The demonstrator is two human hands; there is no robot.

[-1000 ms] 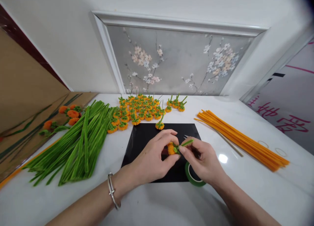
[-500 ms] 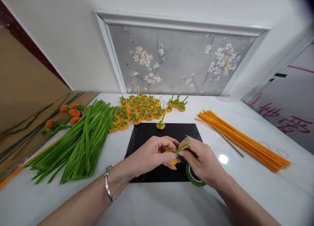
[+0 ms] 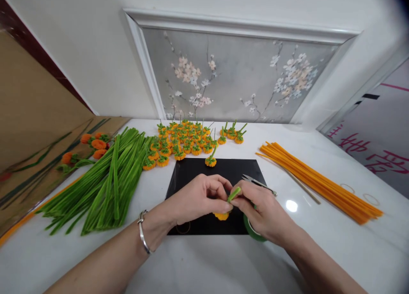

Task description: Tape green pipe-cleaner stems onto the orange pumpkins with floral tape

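Over the black mat [image 3: 191, 174], my left hand [image 3: 201, 198] holds a small orange pumpkin-like piece [image 3: 221, 216] near its top, fingers curled. My right hand [image 3: 258, 202] pinches the green stem [image 3: 234, 194] that rises from the same piece. The fingertips of both hands nearly meet there. A finished-looking orange and green piece [image 3: 211, 161] stands at the mat's back edge. Scissors [image 3: 255, 181] lie behind my right hand, partly covered by it. Beneath that hand, a roll of green tape [image 3: 254, 232] shows in part.
Many green fuzzy stems [image 3: 108, 183] lie at the left, beside orange flowers [image 3: 98, 144]. Several small orange pieces [image 3: 182, 138] stand behind the mat. Orange fuzzy stems [image 3: 316, 181] and a thin stick [image 3: 303, 186] lie at the right.
The orange piece has turned and sits lower under my left fingers, with more of its underside edge showing. My right hand has shifted slightly, and more of the scissors shows.
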